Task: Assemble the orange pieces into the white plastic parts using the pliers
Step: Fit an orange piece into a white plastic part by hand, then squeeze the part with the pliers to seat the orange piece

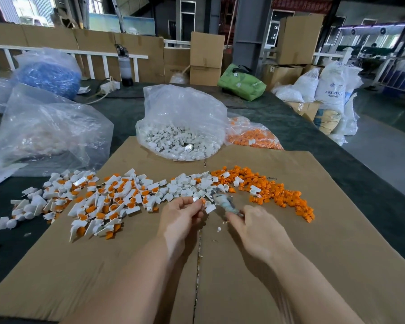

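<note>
Orange pieces [274,190] strewn loose across right half of cardboard [313,230], beyond and right of right hand. Assembled white-and-orange parts [98,202] heaped on left side, well left of left hand. Bare white parts [187,185] piled mid-sheet, just beyond both sets of fingertips. Behind, clear bag [180,127] full of white parts; smaller bag [250,136] of orange beside it. Left hand [180,218] pinching one white part [200,201] with orange showing, at fingertips. Right hand [255,228] curled round pliers [225,202], blurred; nose pointing toward pinched part, contact unclear.
</note>
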